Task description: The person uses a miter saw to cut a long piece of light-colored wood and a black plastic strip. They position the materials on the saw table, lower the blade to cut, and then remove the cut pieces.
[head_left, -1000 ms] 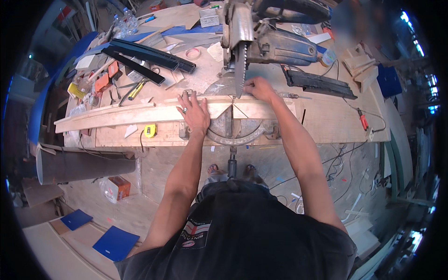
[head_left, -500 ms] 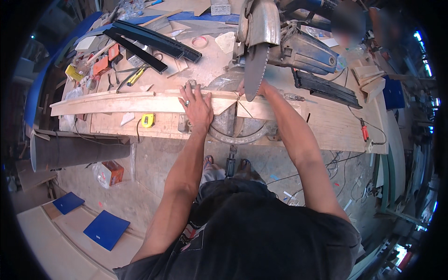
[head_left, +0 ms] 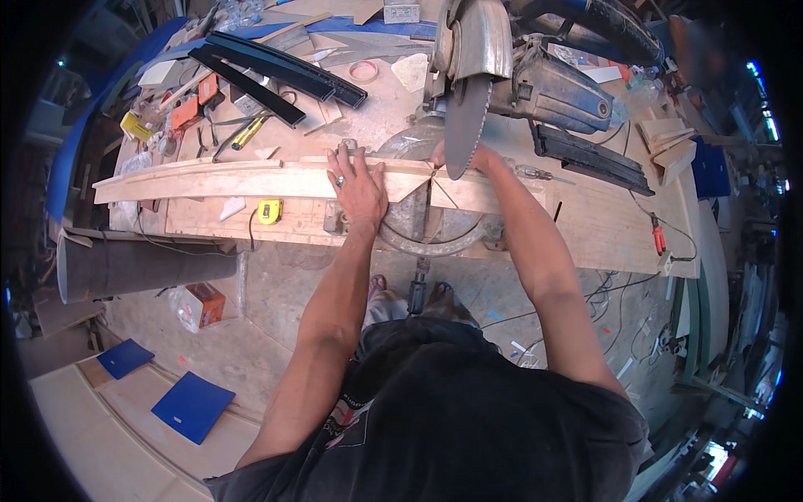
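My left hand (head_left: pixel 358 188), wearing a ring, lies with fingers spread on a long pale wooden board (head_left: pixel 251 186), pressing it against the mitre saw base (head_left: pixel 431 243). The board's angled end meets a short wooden piece (head_left: pixel 468 194) under the circular blade (head_left: pixel 467 117), which hangs from the dusty saw head (head_left: pixel 552 96). My right hand (head_left: pixel 483 159) reaches in at the fence just behind the blade, fingers bent; the blade hides most of them, so what they grip is unclear. A yellow tape measure (head_left: pixel 269 211) lies in front of the board, and a screwdriver (head_left: pixel 539 174) lies right of my hand.
The workbench (head_left: pixel 602 243) holds black profiles (head_left: pixel 251 84), orange cases (head_left: pixel 186 113), red-handled pliers (head_left: pixel 657 236) and wood offcuts (head_left: pixel 665 142). Below it are a large grey roll (head_left: pixel 146 272), a boxed item (head_left: pixel 201 305) and cables. Another person (head_left: pixel 694 42) appears blurred at upper right.
Compared with a second ago, the saw, bench and hands appear further right as the view shifts. The saw's guard and blade show larger, now hiding more of my right hand's fingers.
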